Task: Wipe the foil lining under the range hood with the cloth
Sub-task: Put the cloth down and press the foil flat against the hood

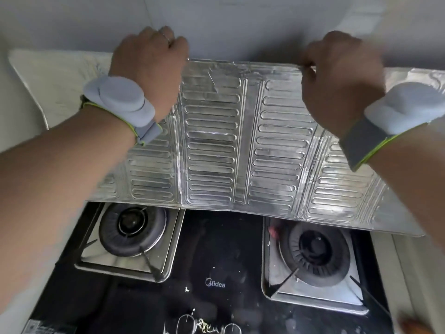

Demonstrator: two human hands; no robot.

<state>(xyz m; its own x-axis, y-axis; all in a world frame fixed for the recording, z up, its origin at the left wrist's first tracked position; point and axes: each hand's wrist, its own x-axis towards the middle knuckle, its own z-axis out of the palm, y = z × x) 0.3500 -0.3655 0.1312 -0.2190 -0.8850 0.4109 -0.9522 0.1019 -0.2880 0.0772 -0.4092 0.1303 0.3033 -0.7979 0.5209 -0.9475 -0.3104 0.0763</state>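
A silver embossed foil lining [216, 145] stands folded in panels behind the black gas stove [216, 261]. My left hand [149, 66] grips the foil's top edge at the left. My right hand [337, 78] pinches the same top edge further right. Both wrists carry pale grey bands. No cloth shows anywhere in the head view.
Two round burners sit on steel trays, left burner [132, 227] and right burner [317, 251]. The foil's lower edge overhangs the back of the stove. A grey wall [240, 27] rises behind. A pale counter [409, 273] runs along the right.
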